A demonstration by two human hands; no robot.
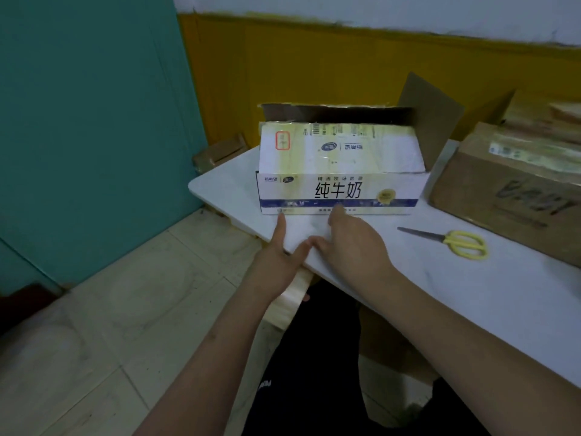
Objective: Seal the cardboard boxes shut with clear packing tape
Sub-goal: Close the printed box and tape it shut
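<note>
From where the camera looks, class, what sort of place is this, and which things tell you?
Probably a plain room used as a makeshift packing spot: a white milk carton box and a brown cardboard box sit on a white table, beside yellow scissors.

Both hands (317,247) low before milk carton (339,171), fingertips perhaps touching it
</note>
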